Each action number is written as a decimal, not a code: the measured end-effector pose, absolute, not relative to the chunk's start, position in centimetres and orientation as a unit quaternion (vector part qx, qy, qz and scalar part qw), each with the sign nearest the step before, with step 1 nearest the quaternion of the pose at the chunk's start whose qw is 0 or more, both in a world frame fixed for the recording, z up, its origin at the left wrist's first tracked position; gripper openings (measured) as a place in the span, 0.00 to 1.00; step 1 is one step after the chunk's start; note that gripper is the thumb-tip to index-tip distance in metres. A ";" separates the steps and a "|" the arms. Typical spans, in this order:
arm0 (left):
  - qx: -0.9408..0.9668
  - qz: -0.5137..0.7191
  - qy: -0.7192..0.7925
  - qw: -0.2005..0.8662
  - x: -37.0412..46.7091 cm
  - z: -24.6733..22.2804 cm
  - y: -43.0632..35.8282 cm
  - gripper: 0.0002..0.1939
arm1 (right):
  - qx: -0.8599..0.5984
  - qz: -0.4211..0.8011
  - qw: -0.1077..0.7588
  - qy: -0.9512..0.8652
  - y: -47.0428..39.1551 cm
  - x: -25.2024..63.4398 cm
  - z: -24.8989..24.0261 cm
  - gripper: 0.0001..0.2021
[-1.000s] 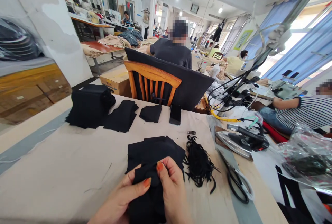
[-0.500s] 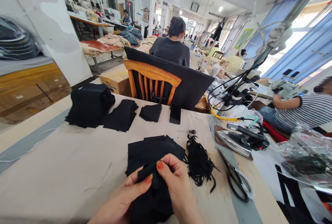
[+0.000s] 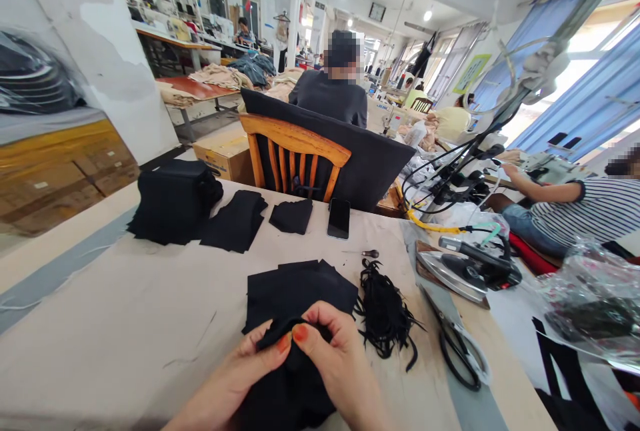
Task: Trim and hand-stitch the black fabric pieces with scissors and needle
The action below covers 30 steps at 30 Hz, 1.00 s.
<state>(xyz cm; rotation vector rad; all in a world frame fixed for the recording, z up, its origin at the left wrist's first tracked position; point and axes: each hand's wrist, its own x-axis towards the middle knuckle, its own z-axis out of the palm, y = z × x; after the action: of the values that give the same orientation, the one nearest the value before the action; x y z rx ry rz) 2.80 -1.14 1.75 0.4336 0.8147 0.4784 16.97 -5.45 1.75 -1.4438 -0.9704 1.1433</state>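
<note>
Both my hands pinch one black fabric piece at the table's near edge. My left hand grips its top edge from the left, and my right hand grips it from the right, thumbs nearly touching. Just beyond them lies a stack of black fabric pieces. A tangle of black strips sits to the right of that stack.
Scissors and an iron lie at the right. A phone, a small awl and more black fabric piles sit farther back. A wooden chair stands behind the table. People work at other stations beyond.
My thumbs have come closer together on the fabric's top edge, bunching it slightly. Nothing else on the table has moved.
</note>
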 end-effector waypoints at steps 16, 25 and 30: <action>0.509 0.075 0.283 0.810 2.9 3.5 0.0 0.03 | -0.611 0.378 0.531 -0.448 -5.5 15.8 1.1 0.20; 0.329 0.127 0.276 0.894 2.0 1.3 -0.5 0.11 | -0.662 0.338 0.472 -0.475 -4.9 15.6 0.4 0.22; 0.106 0.187 0.401 0.890 2.3 1.1 -1.2 0.11 | -0.634 0.246 0.535 -0.502 -5.3 16.6 0.8 0.12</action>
<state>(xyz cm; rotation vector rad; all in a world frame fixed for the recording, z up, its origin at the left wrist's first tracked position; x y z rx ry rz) 2.31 -1.20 1.07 0.2196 0.8326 0.3890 16.64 -5.32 0.85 -1.5099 -1.1950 0.5861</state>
